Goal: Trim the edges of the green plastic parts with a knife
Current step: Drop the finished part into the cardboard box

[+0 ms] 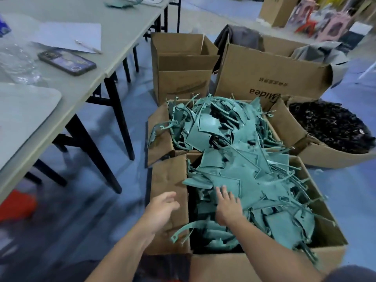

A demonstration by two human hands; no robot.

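- The right hand (227, 207) lies palm down with fingers spread on the heap of green plastic parts (234, 159), touching the top pieces but gripping none, so it is released
- The left hand (162, 208) hovers over the near flap of the cardboard box (168, 190), fingers loosely curved and holding nothing
- The green parts fill that box and the one joined behind it, piled above the rims: flat panels, curved strips and thin runners tangled together, and one curved strip (183, 231) hangs over the near-left edge
- No knife shows in either hand or anywhere in view, so trimming has not begun; I judge the step in hand to be picking a part out of the heap
- The next move likely calls for pinching one flat panel by its edge and lifting it free, taking care that the hooked runners do not drag neighbouring pieces out with it, then finding the knife
- To the right, a rounded cardboard tub (333, 157) holds dark scrap (329, 127)
- Beyond stand two more cartons, an open brown one (183, 82) and a printed one (270, 74) with grey cloth (319, 53) draped on it
- At far left the table (122, 33) carries a phone (67, 62), a sheet of paper (69, 35) with a pen (87, 46), and crumpled clear plastic (16, 62)
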